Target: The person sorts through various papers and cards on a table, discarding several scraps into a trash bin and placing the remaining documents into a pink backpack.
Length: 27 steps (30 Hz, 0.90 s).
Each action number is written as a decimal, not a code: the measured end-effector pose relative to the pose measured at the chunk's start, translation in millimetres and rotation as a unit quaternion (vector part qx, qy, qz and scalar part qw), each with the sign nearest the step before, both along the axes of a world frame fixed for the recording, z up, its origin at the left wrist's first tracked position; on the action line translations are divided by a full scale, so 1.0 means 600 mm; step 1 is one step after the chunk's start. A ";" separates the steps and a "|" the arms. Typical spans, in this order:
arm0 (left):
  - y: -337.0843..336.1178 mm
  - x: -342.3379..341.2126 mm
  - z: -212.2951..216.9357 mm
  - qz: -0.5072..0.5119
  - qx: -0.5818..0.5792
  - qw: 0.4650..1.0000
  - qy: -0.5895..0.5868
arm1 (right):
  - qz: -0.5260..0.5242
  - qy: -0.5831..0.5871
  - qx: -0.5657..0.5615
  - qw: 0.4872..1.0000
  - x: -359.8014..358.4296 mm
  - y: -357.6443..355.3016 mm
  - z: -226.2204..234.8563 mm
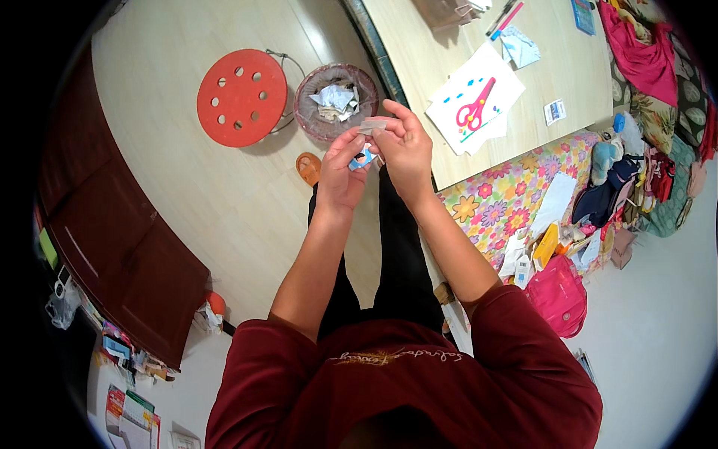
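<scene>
My left hand and my right hand are raised close together in front of me, above the floor near the waste bin. Between their fingertips is a small pale, translucent strip, pinched by the right thumb and fingers and touched by the left fingertips. A small blue-and-white piece with a dark mark shows just under the left fingers, which curl around it. Its far side is hidden by my hands. The right index finger is stretched away from the strip.
A lined waste bin with crumpled paper stands beyond my hands, beside a red round stool. At right, a table holds white paper, pink scissors, pens and a crumpled blue-white piece. Past it lies a flowered cloth.
</scene>
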State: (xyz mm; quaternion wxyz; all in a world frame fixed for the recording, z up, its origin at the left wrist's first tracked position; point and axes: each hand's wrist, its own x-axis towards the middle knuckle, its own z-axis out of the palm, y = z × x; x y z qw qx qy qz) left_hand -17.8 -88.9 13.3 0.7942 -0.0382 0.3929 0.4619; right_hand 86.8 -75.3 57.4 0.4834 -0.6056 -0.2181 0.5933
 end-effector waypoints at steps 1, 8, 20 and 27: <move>-0.006 -0.012 -0.010 -0.005 0.006 1.000 0.003 | 0.013 -0.004 0.007 1.000 -0.009 -0.006 -0.009; -0.011 -0.030 -0.039 0.080 -0.039 0.995 -0.043 | 0.152 -0.334 0.163 0.916 -0.023 -0.025 -0.051; 0.002 -0.027 -0.126 0.114 -0.013 0.979 -0.169 | 0.123 -0.280 0.123 0.944 -0.002 -0.022 -0.124; 0.004 -0.022 -0.194 0.147 -0.106 0.982 -0.056 | 0.071 -0.202 0.050 0.976 -0.003 -0.018 -0.138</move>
